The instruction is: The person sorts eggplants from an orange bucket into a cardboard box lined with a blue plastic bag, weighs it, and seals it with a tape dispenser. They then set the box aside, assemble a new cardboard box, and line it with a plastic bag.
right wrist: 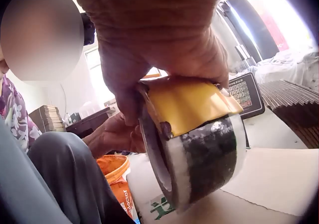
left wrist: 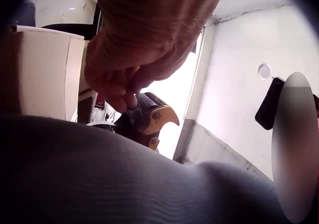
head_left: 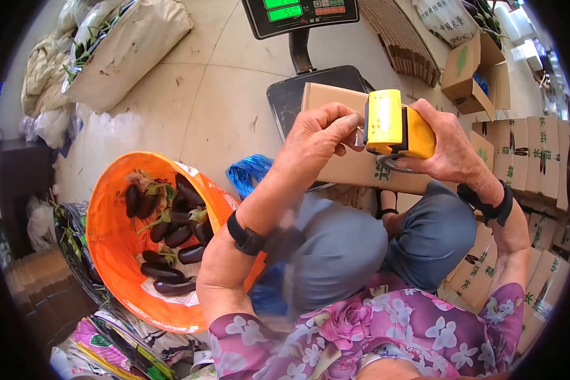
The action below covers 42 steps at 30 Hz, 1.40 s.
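Observation:
My right hand grips a yellow tape dispenser above a cardboard box. Thumb and fingers of my left hand pinch the clear tape end at the dispenser's front. In the right wrist view, the wide tape roll hangs below the dispenser's yellow cover, with my right hand over it. The left wrist view shows my left hand from behind, its fingertips close to the dispenser's toothed end. The box lies across a black scale platform, in front of my knees.
An orange bucket holding several eggplants stands at my left, near a blue plastic bag. The scale's display rises behind the box. Stacked flat cartons and printed boxes line the right side; a large sack lies far left.

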Motion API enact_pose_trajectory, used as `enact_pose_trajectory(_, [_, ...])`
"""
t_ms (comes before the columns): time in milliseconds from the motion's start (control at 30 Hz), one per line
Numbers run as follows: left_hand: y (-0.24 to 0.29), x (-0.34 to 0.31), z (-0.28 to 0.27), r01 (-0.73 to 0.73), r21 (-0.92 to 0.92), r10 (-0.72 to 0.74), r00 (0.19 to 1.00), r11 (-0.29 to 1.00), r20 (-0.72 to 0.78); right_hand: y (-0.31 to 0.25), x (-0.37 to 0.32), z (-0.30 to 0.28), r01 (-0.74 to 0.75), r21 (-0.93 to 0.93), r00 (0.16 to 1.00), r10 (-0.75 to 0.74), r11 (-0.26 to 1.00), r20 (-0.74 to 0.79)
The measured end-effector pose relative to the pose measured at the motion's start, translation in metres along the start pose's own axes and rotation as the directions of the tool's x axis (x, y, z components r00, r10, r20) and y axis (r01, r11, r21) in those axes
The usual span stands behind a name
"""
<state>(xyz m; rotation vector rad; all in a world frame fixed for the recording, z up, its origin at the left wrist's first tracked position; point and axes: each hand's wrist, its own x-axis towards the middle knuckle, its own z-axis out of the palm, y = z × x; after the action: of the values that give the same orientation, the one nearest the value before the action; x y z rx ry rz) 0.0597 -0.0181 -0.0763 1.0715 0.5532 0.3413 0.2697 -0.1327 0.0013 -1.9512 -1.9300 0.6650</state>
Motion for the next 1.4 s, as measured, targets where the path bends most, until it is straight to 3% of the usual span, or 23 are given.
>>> enact_pose_trajectory(67, [-0.004,-0.001,-0.003,0.024,-0.082,-0.026,1.000,0.996,-0.018,-0.003,0.002,0.002,0.049,-0.033,0.999,-0.049,0.998,-0.005])
enact_pose_trajectory(167, [-0.008,-0.004,-0.008,0.072,-0.122,-0.079,0.996,0.990,-0.047,-0.008,0.007,0.005,0.007,-0.043,0.999,-0.005,0.999,0.033])
enact_pose_trajectory(233, [-0.015,-0.004,-0.008,-0.093,-0.107,0.089,0.995,0.990,-0.046,-0.012,0.011,0.007,0.019,-0.054,0.999,-0.017,0.998,0.038])
enact_pose_trajectory(333, [-0.022,0.001,-0.019,-0.075,-0.064,0.066,0.989,0.995,-0.130,-0.024,0.015,0.008,0.009,-0.085,0.999,-0.005,0.996,0.050])
enact_pose_trajectory(367, [-0.026,0.000,-0.026,-0.133,-0.091,0.116,0.979,0.987,-0.169,-0.029,0.016,0.007,-0.008,-0.109,0.998,0.014,0.994,0.058])
enact_pose_trajectory(467, [-0.034,-0.007,-0.075,-0.153,0.044,0.159,0.934,0.987,-0.319,-0.035,0.016,-0.002,0.000,-0.157,0.997,0.012,0.988,0.077])
enact_pose_trajectory(600, [-0.062,-0.033,-0.182,-0.097,-0.004,0.078,0.825,0.995,-0.559,-0.028,0.013,-0.011,-0.054,-0.278,0.989,0.091,0.959,0.121])
enact_pose_trajectory(733, [-0.075,-0.036,-0.195,-0.117,-0.010,0.092,0.828,0.993,-0.553,-0.024,0.015,-0.006,-0.054,-0.280,0.988,0.092,0.958,0.122])
enact_pose_trajectory(900, [-0.092,-0.020,-0.187,-0.039,0.229,0.169,0.794,0.973,-0.584,-0.025,0.015,-0.005,-0.083,-0.295,0.984,0.125,0.952,0.128])
enact_pose_trajectory(967, [-0.100,-0.017,-0.189,0.068,0.399,0.211,0.763,0.914,-0.612,-0.021,0.012,-0.003,-0.086,-0.333,0.978,0.144,0.939,0.152])
enact_pose_trajectory(1000, [-0.103,-0.012,-0.186,0.070,0.399,0.207,0.766,0.914,-0.609,-0.019,0.012,-0.004,-0.091,-0.331,0.977,0.149,0.939,0.153])
enact_pose_trajectory(1067, [-0.110,-0.008,-0.181,0.089,0.641,0.423,0.681,0.762,-0.597,-0.020,0.011,-0.001,-0.091,-0.332,0.981,0.143,0.939,0.134])
enact_pose_trajectory(1133, [-0.109,-0.006,-0.175,0.107,0.671,0.435,0.685,0.734,-0.585,-0.022,0.012,0.000,-0.083,-0.329,0.984,0.130,0.941,0.124])
enact_pose_trajectory(1233, [-0.146,0.005,-0.171,0.194,0.826,0.504,0.712,0.529,-0.489,-0.017,0.014,0.002,-0.075,-0.342,0.981,0.130,0.937,0.142])
enact_pose_trajectory(1300, [-0.192,0.026,-0.169,0.129,0.903,0.602,0.706,0.410,-0.374,-0.015,0.016,0.005,-0.063,-0.351,0.975,0.133,0.934,0.177])
enact_pose_trajectory(1367, [-0.208,0.039,-0.144,0.033,0.966,0.633,0.750,0.257,-0.193,-0.017,0.020,0.005,-0.086,-0.319,0.974,0.147,0.944,0.172])
enact_pose_trajectory(1400, [-0.216,0.046,-0.131,0.038,0.965,0.628,0.752,0.261,-0.200,-0.018,0.020,0.006,-0.083,-0.318,0.973,0.146,0.945,0.180])
